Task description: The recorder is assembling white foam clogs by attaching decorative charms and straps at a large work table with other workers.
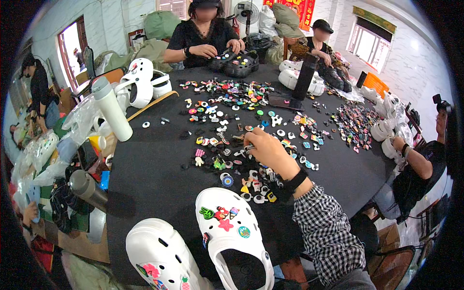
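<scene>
My right hand (270,152), in a checked sleeve with a black wristband, reaches over a spread of small colourful shoe charms (220,163) on the black table. Its fingers are pinched down among them; what lies between the fingertips is too small and hidden to name. Nearer to me stand two white clogs with holes. The right clog (227,200) carries several charms, among them a green hand shape, a pink-red starfish and a round teal piece. The left clog (154,237) bears a pink flower and a pineapple charm. My left hand does not show.
More charms lie in heaps at the far middle (237,92) and right (357,123). A white bottle (112,110) and a grey tumbler (87,186) stand at left; a black upright object (305,77) rises at far right. Co-workers sit around the table, one handling black clogs (237,65).
</scene>
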